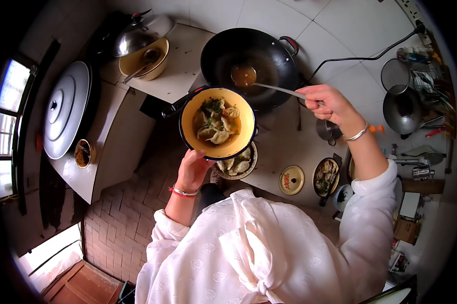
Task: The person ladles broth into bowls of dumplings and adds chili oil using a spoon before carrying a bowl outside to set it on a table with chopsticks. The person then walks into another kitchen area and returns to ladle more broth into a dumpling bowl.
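Note:
My left hand (192,171) grips the near rim of a yellow enamel bowl (245,139) with a dark edge, thumb over the rim. Dumplings (219,124) in broth with chopped greens lie in it. My right hand (325,104) is closed round the long handle of a ladle (244,75). The ladle's cup, full of brownish broth, is over the black wok (215,55), just beyond the bowl; whether it touches the wok cannot be told. Below the yellow bowl, partly hidden by it, stands another bowl of dumplings (237,166).
A beige basin (160,68) with a ladle in it and a metal lid (145,35) stand at the back left. On the right are a small enamel lid (291,180) and a pan of food (325,177). A black cord (360,58) runs along the wall behind the wok.

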`<action>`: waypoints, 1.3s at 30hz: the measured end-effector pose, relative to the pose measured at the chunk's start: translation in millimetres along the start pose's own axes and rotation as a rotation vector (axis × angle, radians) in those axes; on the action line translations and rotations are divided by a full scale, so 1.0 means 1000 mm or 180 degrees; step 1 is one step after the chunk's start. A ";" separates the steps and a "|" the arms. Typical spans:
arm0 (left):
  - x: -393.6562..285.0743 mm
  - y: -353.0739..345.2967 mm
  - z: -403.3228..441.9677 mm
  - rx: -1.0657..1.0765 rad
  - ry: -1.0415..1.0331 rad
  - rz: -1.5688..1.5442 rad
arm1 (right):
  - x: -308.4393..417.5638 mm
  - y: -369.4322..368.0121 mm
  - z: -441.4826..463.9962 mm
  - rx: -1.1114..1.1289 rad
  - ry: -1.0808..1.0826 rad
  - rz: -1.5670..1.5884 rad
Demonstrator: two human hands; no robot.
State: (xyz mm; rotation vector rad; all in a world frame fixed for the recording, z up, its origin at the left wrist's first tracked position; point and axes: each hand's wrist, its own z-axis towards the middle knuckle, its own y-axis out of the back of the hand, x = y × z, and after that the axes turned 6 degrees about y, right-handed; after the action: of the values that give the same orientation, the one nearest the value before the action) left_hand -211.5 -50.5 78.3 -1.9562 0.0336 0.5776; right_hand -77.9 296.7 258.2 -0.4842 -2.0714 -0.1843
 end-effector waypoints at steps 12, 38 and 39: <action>0.010 -0.040 0.048 0.0264 0.0173 -0.0111 | 0.053 -0.028 -0.099 -0.0217 0.0185 -0.0540; 0.006 -0.029 0.035 0.0434 -0.0124 0.0573 | -0.071 0.001 -0.062 -0.1223 0.1149 -0.1548; 0.003 -0.033 0.030 0.0403 -0.0176 0.0593 | -0.078 0.005 -0.045 -0.1264 0.1201 -0.1796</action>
State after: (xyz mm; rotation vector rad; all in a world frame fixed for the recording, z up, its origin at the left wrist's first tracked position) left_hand -211.3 -8.9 94.9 -1.8243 0.2146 0.7339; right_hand -5.2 266.7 215.3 -0.0694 -1.7486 -0.9580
